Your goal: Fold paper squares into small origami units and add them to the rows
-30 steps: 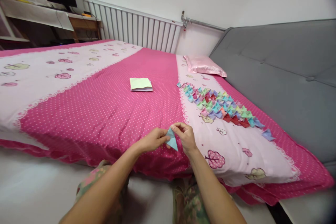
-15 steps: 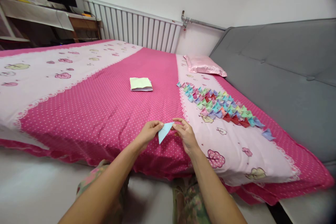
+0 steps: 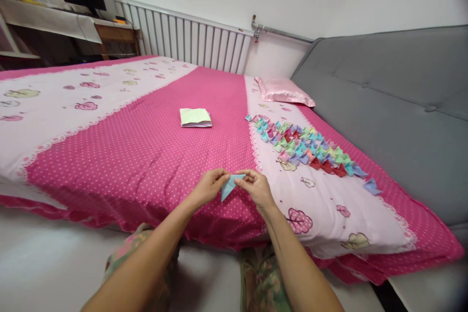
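Observation:
A small folded light-blue paper triangle (image 3: 229, 186) is pinched between both of my hands just above the near edge of the bed. My left hand (image 3: 207, 187) grips its left corner with closed fingers. My right hand (image 3: 257, 188) pinches its right corner. Farther right on the bed lies a long cluster of several folded paper pieces (image 3: 307, 148) in blue, green, red and purple. A stack of pale green paper sheets (image 3: 195, 117) rests on the pink dotted middle of the bed.
The bed (image 3: 120, 151) has a pink and white cover. A pink pillow (image 3: 284, 91) lies at the far right corner. A grey sofa (image 3: 395, 107) stands along the right. A white radiator (image 3: 186, 39) lines the wall. My knees show below the bed edge.
The blue paper was turned from pointing downward to lying more sideways between my fingers. Both hands shifted slightly left and stayed pinched on it.

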A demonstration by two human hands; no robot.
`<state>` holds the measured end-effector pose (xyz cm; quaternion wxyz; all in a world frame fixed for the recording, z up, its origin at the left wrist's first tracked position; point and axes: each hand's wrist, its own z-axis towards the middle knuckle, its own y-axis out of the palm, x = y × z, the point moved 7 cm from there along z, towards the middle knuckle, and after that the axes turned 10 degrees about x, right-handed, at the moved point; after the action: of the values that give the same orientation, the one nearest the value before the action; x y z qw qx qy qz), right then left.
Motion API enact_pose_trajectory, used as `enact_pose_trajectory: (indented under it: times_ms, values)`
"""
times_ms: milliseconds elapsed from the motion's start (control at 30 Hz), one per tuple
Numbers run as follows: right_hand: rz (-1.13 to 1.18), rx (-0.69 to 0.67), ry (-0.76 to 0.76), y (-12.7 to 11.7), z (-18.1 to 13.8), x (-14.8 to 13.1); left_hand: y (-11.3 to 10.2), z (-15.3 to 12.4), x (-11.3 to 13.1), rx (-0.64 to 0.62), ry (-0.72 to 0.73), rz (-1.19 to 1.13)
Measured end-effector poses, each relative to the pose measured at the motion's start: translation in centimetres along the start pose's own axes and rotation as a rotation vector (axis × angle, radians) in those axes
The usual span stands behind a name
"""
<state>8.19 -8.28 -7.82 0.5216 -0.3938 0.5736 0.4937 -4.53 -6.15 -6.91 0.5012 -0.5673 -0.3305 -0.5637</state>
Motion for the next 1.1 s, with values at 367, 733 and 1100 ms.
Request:
enact_pose_trajectory:
  times_ms: [367,733,1100]
  values:
    - [-0.081,0.037,-0.058,-0.13,-0.02,-0.67,0.14,-0.21,-0.51,-0.008,-0.069,-0.048]
    - [-0.115,0.074,-0.013,-0.51,0.18,-0.35,-0.03,-0.16,-0.09,-0.03,-0.045,-0.061]
    - [0.05,0.037,0.04,0.22,-0.11,-0.46,-0.28,-0.81,-0.89,0.118,-0.32,-0.365]
